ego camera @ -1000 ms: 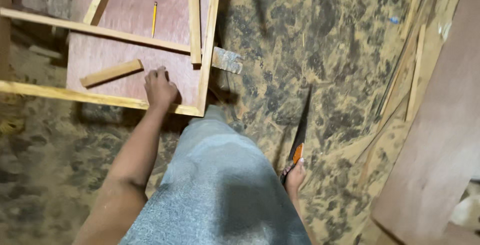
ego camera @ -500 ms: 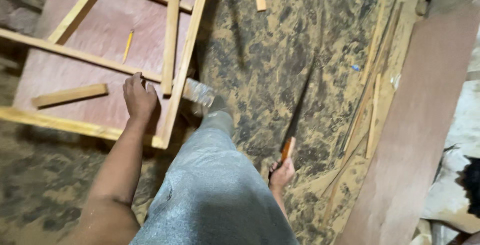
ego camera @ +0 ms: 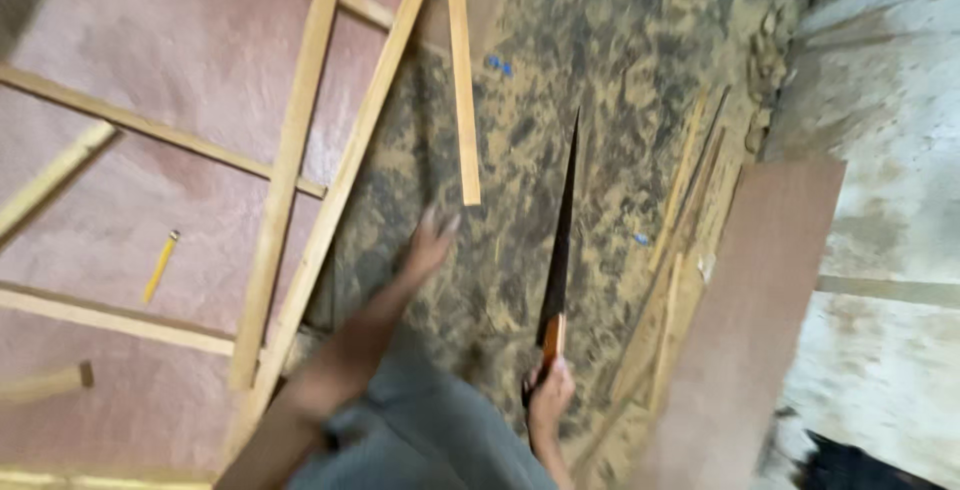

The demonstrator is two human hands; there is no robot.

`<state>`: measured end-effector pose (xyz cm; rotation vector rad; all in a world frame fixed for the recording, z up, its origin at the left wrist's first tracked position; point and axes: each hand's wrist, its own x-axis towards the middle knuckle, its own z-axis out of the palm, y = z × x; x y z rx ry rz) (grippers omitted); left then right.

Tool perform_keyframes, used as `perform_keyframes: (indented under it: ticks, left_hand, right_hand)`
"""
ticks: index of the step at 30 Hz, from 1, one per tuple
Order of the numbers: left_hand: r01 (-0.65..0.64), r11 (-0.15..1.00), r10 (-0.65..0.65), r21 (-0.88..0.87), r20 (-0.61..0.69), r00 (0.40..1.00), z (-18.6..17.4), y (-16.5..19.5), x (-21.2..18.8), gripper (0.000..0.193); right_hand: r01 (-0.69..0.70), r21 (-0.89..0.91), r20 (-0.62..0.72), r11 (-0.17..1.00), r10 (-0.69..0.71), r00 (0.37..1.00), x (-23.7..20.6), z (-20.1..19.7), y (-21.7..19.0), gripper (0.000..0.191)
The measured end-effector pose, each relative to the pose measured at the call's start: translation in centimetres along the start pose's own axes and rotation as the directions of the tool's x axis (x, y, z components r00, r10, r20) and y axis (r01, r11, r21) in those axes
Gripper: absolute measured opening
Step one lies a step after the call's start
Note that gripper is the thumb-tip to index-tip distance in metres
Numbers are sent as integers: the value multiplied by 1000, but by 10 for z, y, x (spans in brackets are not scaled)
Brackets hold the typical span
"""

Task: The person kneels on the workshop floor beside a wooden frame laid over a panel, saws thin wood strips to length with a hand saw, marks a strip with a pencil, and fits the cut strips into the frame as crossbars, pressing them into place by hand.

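Observation:
My right hand (ego camera: 550,395) grips the orange handle of a hand saw (ego camera: 561,240), whose dark blade points away from me over the sawdust-covered floor. My left hand (ego camera: 430,245) is raised and blurred, fingers apart, holding nothing, above the floor just right of a wooden frame (ego camera: 335,195) of pale battens. The frame lies on a pinkish plywood sheet (ego camera: 130,190). A yellow pencil (ego camera: 160,267) rests on that sheet. My grey-trousered leg (ego camera: 420,440) fills the bottom middle.
A loose batten (ego camera: 461,80) lies on the floor beyond my left hand. Thin wood strips (ego camera: 680,250) and a brown board (ego camera: 740,330) lean along the right, beside a whitish wall (ego camera: 890,200). A short wood offcut (ego camera: 45,383) lies at the lower left.
My left hand has lifted off the frame's batten and moved right into the air. The saw has swung up, blade pointing away. The view has shifted toward the right wall.

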<state>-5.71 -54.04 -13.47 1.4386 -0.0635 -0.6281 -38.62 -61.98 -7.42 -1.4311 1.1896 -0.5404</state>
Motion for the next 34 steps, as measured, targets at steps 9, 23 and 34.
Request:
perform_keyframes:
  ticks: [9, 23, 34]
  left_hand:
    - [-11, 999, 15, 47, -75, 997, 39, 38, 105, 51]
    - [217, 903, -112, 372, -283, 952, 50, 161, 310, 48]
    - [-175, 698, 329, 694, -93, 940, -40, 163, 327, 44]
  right_hand:
    - [-158, 60, 17, 986, 157, 987, 96, 28, -43, 51]
    - [-76, 126, 75, 989, 66, 995, 247, 127, -96, 50]
    - [696, -68, 671, 715, -483, 562, 441, 348, -231, 23]
